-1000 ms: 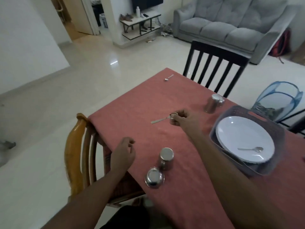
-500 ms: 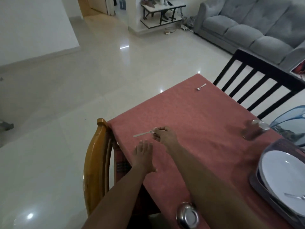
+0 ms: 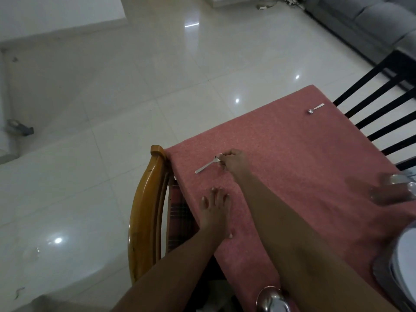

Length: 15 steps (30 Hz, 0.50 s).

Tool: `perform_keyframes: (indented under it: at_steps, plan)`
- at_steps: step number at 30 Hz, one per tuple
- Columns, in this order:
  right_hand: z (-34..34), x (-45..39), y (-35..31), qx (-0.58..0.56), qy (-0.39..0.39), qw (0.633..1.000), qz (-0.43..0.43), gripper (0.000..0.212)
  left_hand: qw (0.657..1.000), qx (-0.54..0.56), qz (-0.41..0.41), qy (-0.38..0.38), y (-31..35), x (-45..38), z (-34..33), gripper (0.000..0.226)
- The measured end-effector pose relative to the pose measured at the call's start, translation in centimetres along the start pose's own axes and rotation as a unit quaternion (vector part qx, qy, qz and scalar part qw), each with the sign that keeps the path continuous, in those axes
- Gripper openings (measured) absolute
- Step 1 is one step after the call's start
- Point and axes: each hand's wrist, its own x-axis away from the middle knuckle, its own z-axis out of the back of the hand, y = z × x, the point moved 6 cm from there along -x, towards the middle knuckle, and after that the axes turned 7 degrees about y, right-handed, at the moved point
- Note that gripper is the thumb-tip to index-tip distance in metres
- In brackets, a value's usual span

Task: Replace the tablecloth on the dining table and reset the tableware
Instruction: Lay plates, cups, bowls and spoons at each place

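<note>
**Spoon pinched at the table's left edge**

I saw the right hand (image 3: 234, 163) pinching the bowl end of a spoon (image 3: 206, 165), handle slanting near-left over the pink tablecloth (image 3: 292, 154), close beside the wooden chair (image 3: 146, 210). The left hand (image 3: 215, 210) lay flat nearer me, fingers straight and spread on the cloth. A second spoon (image 3: 315, 108) rested far right, by the black chair (image 3: 382, 104). A steel tumbler (image 3: 398, 188) blurred at the right edge; a steel bowl (image 3: 273, 300) sat nearest.
</note>
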Motion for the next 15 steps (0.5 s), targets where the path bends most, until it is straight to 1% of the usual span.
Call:
perform_keyframes:
  at_steps: [4,10,13,15]
  plan:
    - [-0.6,-0.6,0.4,0.004,0.000,1.000,-0.006,0.018,1.000,-0.008,0.000,-0.003,-0.2,0.0,0.0,0.125]
    - [-1.4,-0.3,1.8,-0.010,-0.008,0.999,-0.044,0.015,1.000,-0.004,0.002,-0.003,-0.3,-0.1,-0.1,0.124]
    - [-1.5,-0.3,2.3,-0.007,-0.012,0.999,-0.031,0.015,1.000,0.012,-0.003,0.001,-0.2,0.0,-0.4,0.124]
    - [-1.2,0.2,1.8,0.000,-0.016,1.000,-0.016,0.022,1.000,0.007,-0.007,0.000,-0.3,0.0,-0.4,0.124]
